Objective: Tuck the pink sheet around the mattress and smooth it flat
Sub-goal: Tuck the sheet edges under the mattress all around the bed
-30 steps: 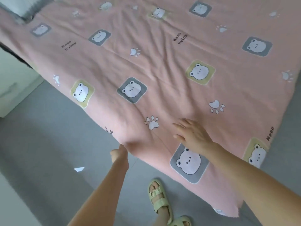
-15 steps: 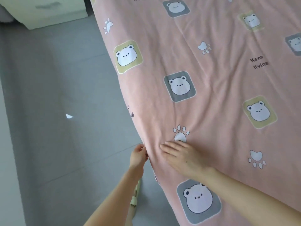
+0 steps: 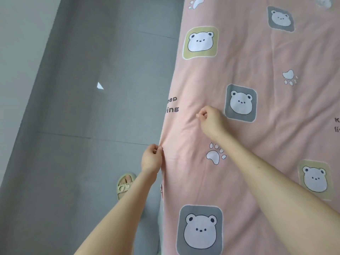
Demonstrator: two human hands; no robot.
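Grey floor (image 3: 73, 162) fills the left of the view, with a small white scrap (image 3: 99, 86) lying on it well apart from the bed. Over the bed spreads the pink sheet (image 3: 257, 135), printed with bear squares, paw marks and lettering, its left edge hanging down toward the floor. At that edge the left hand (image 3: 151, 159) pinches the sheet between thumb and curled fingers. Further onto the bed, near the same edge and just beside a grey bear square, the right hand (image 3: 211, 120) is curled, pinching a fold of the sheet, creases running from it. A sandalled foot (image 3: 125, 184) stands on the floor below the left forearm.
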